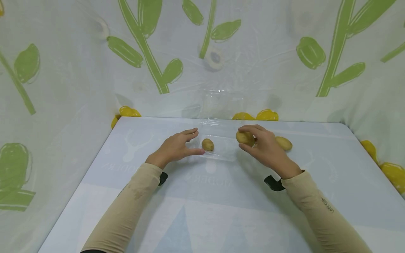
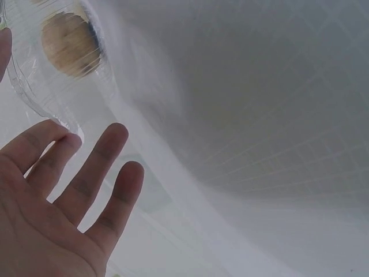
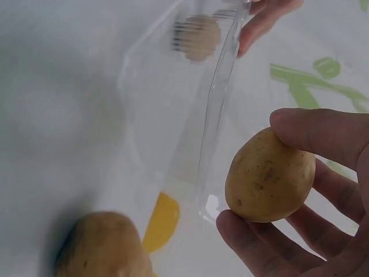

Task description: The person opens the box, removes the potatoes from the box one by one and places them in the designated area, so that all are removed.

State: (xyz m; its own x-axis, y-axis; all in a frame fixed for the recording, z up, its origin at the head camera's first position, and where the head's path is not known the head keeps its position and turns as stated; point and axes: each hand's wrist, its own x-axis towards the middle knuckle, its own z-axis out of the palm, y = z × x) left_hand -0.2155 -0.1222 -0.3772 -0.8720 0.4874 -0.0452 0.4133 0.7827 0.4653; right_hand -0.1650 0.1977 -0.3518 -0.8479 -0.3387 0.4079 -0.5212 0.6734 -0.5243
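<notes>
From the head view, the right hand point(image 1: 267, 149) is holding a potato point(image 1: 245, 138) clamped between thumb and fingers, just beside the clear tray's point(image 1: 221, 154) edge, while the left hand point(image 1: 177, 147) is resting against the tray with fingers spread apart. A second potato point(image 1: 207, 144) is sitting just past the left fingertips.

In the left wrist view, the fingers point(image 2: 86, 179) are lying straight, gripping nothing; the light tray point(image 2: 34, 98) is likely sliding if bumped.

In the right wrist view, the potato point(image 3: 270, 176) is being pinched only at its ends, so it could be slipping and rolling across the table point(image 3: 57, 104).
</notes>
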